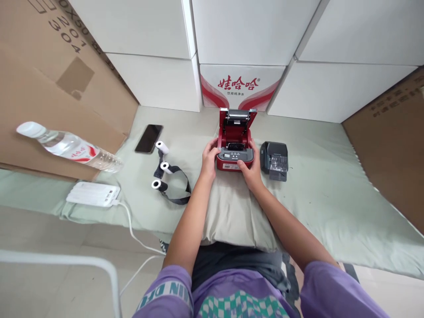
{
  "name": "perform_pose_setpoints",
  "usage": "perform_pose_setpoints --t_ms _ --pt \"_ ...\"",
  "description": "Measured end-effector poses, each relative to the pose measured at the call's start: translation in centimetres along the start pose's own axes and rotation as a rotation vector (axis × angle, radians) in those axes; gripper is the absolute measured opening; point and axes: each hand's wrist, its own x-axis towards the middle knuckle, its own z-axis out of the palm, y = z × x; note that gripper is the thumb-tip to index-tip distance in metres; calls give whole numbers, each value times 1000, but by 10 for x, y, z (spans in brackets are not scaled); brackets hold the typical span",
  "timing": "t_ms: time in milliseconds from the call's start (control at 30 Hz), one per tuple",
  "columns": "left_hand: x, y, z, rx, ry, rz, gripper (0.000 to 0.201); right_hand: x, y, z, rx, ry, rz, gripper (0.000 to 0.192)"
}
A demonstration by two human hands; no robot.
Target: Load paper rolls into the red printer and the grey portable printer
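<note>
A black phone (pixel 149 138) lies face up on the pale green cloth (pixel 331 198). Near it three white paper rolls (pixel 162 167) sit along a black strap (pixel 177 185). A water bottle (pixel 68 146) lies on its side above a white power bank (pixel 93 194). White cartons (pixel 251 31) are stacked behind; a dark grey device (pixel 274 160) sits at right.

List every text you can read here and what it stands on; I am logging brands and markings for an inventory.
"娃哈哈", with "饮用纯净水" beneath: red and white carton behind the red printer.
"304", with partly cut digits above: brown cardboard box at the upper left.
"DR" and "IN", cut off: purple shirt.
Too small or blurred: water bottle label, printer's front sticker, print on the right cardboard.
</note>
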Motion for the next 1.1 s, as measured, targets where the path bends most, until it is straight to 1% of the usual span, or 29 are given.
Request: perform_pose_setpoints --t_ms 167,267,300,367,400,500,600,700,933,1000,1100 --pt "-2 0 2 15 35 6 45 0 -2 -1 -36 -14 21 82" --pt "-4 1 2 28 54 37 34 -1 -2 -2 -28 -18 13 81" --pt "-4 1 2 53 69 66 26 -1 -2 -2 -18 -18 11 81" --pt "-7 3 2 172 111 160 9 -1 0 -3 6 -23 15 80" --pt "-8 5 2 256 132 217 9 -2 1 -3 17 -24 16 80" --pt "-13 8 1 467 153 352 20 -2 2 -4 27 -25 8 80" --pt "-16 8 2 513 161 403 17 -1 2 -4 19 -30 -1 80" --pt "-17 7 2 495 171 388 15 0 1 -4 -5 -35 1 80" --pt "-18 5 4 379 170 320 20 -2 0 -2 -35 -39 21 82" --pt "-20 4 5 364 177 321 21 -1 -2 -5 -35 -24 -2 75" --pt "-22 4 6 356 200 320 21 10 -14 -15 -66 33 -58 51"
